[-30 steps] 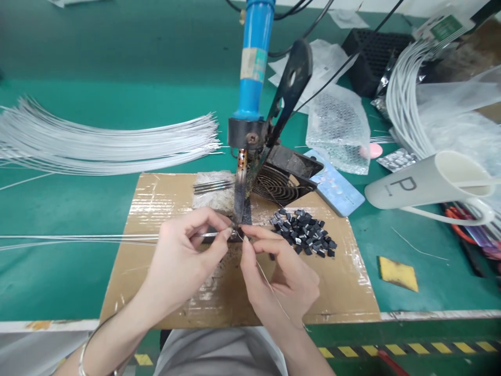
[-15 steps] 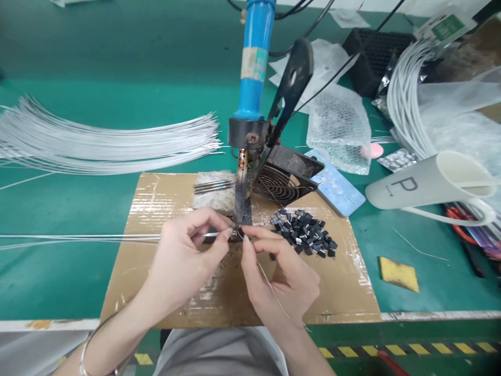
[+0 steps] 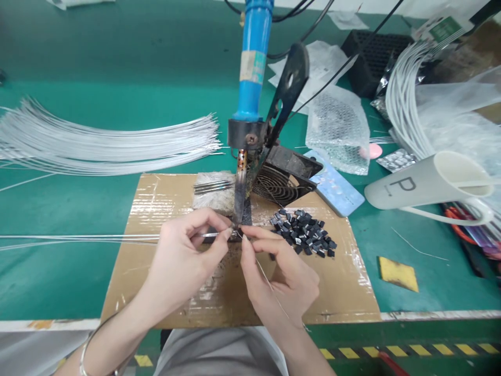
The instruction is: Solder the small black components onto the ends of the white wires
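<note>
Pinch grips meeting right under the soldering iron (image 3: 240, 188)
Left hand (image 3: 183, 256) fingers pinched tight on thin white wires (image 3: 78, 238), ends just below the iron; right hand (image 3: 284, 279) pinches a solder strand (image 3: 268, 282) beside it.

Glossy taped cardboard (image 3: 344, 282), blue plastic iron handle (image 3: 253, 57), matt green mat (image 3: 78, 282), thin metal wire (image 3: 270, 284)
</note>
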The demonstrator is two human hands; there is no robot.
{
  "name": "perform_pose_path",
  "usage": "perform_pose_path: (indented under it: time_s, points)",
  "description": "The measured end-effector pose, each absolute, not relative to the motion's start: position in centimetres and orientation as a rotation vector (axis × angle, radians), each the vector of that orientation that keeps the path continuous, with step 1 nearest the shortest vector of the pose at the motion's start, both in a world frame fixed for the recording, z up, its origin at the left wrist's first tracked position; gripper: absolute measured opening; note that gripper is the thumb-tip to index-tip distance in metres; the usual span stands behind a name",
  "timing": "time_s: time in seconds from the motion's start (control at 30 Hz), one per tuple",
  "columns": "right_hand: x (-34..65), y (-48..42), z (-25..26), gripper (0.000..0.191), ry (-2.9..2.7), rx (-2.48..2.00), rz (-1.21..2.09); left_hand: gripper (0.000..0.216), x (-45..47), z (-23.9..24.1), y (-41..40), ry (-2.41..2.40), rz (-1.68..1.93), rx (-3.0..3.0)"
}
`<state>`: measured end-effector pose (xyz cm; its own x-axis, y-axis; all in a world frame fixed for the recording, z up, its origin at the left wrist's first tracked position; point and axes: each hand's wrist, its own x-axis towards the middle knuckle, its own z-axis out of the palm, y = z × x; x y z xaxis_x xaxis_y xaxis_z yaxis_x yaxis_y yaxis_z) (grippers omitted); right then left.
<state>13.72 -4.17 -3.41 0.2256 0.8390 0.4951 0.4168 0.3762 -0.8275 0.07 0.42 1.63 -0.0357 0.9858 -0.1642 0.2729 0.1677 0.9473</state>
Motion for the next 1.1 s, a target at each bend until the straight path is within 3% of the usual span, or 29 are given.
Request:
perform_pose_path:
  time_s: [0.73, 1.0, 1.1]
  points:
    - [13.6, -4.3, -3.6, 0.016, -1.344, -1.238, 0.527, 0.007, -0.3, 1.3, 0.7, 1.482, 0.888, 1.256]
    - [16.3, -4.5, -3.6, 0.01, -0.882, -1.373, 0.75, 0.011, -1.2, 1.1, -0.2, 1.526, 0.861, 1.46]
    - [19.0, -4.7, -4.1, 0.034, -0.675, -1.252, 0.92, 0.015, -2.0, 0.7, -1.4, 1.544, 0.893, 1.802]
